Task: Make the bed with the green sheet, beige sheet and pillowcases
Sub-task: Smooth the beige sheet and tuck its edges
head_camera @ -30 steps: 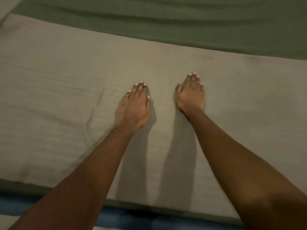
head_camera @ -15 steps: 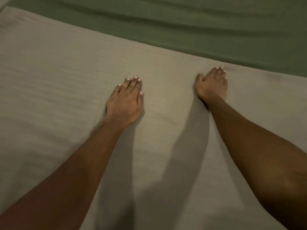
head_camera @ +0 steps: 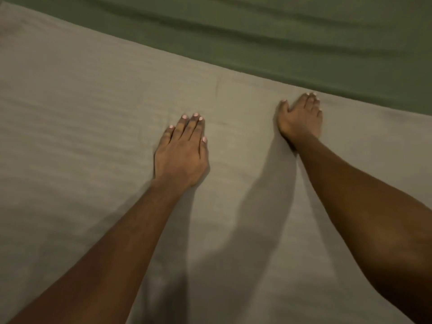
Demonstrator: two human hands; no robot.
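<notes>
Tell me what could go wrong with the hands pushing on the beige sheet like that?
Both the left hand and right hand press flat on the beige sheet, so a hard push could slide it and leave its far edge crooked. The green sheet beyond that edge has long ripples; they may get trapped if covered.

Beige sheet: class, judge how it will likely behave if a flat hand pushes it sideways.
Probably floppy: the beige sheet lies limp, rippled. It would likely bunch ahead of the left hand, not slide whole. May slip over the green sheet beneath.
</notes>
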